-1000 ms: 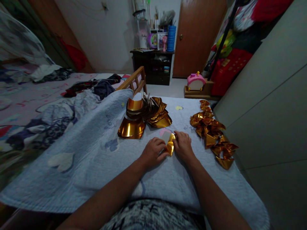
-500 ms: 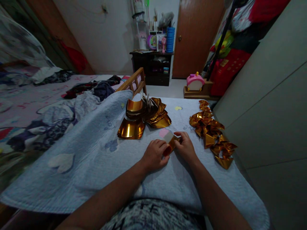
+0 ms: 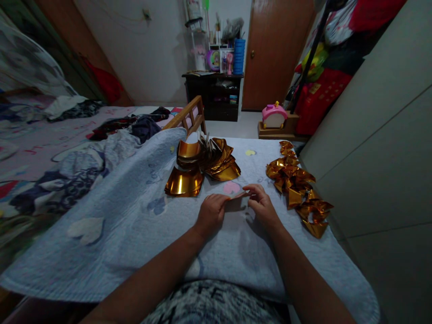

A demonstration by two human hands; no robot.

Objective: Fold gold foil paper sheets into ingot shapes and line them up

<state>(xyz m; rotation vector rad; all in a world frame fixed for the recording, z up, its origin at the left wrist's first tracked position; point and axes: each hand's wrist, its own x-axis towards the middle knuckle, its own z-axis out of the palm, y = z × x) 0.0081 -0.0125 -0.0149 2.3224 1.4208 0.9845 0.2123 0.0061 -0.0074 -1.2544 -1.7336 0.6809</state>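
A piece of gold foil paper (image 3: pixel 238 195), seen almost edge-on as a thin strip, spans the gap between my hands just above the blue cloth. My left hand (image 3: pixel 212 212) is closed, pinching its left end between thumb and fingers. At the other end, the fingers of my right hand (image 3: pixel 262 203) are closed on the paper's edge. Beyond my left hand lie fanned stacks of gold foil sheets (image 3: pixel 185 181). To the right of my right hand, several folded gold foil pieces (image 3: pixel 295 177) form a row along the cloth's edge.
The blue cloth (image 3: pixel 145 252) with heart prints covers the surface before me, its left side raised. A wooden rail (image 3: pixel 184 114) stands behind the stacks. Left is a bed (image 3: pixel 67 135) with clothes; right, a pale cabinet (image 3: pixel 381 135). A pink toy case (image 3: pixel 274 118) sits farther back.
The foil paper was curled with its gold side showing between my hands; now it is a thin, nearly edge-on strip. My left hand has shifted slightly left, widening the gap.
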